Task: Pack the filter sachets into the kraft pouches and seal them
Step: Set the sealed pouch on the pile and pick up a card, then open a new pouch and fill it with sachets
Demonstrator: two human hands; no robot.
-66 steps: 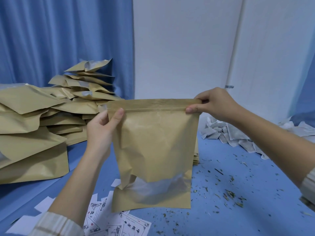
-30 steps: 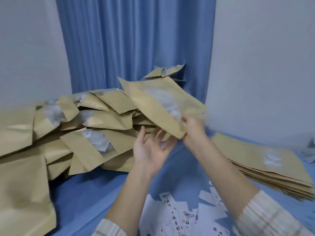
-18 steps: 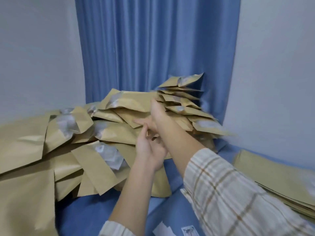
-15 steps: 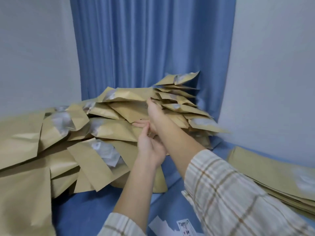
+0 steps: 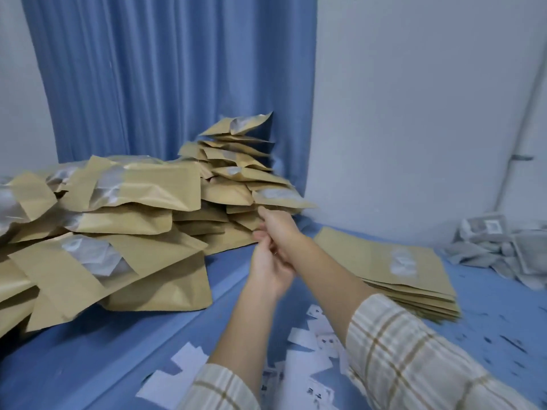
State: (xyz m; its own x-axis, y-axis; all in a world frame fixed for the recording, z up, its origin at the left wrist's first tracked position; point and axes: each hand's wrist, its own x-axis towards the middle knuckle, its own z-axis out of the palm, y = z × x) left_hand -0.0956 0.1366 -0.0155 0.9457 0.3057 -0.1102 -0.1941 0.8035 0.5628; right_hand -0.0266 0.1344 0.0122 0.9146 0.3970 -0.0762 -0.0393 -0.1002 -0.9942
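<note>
Dozens of filled kraft pouches (image 5: 124,220) heap on the counter (image 5: 88,359) at left. Centre, left hand (image 5: 270,266) and right hand (image 5: 278,226) overlap, fingers loosely curled, holding nothing visible. Right, flat empty pouches (image 5: 384,261): light, creasable, best lifted by an edge; sachets (image 5: 497,250) beyond.

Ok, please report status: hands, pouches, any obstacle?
Left hand and right hand hold nothing, near filled pouch pile. Flat empty pouches wait at right. No obstacle seen.
</note>
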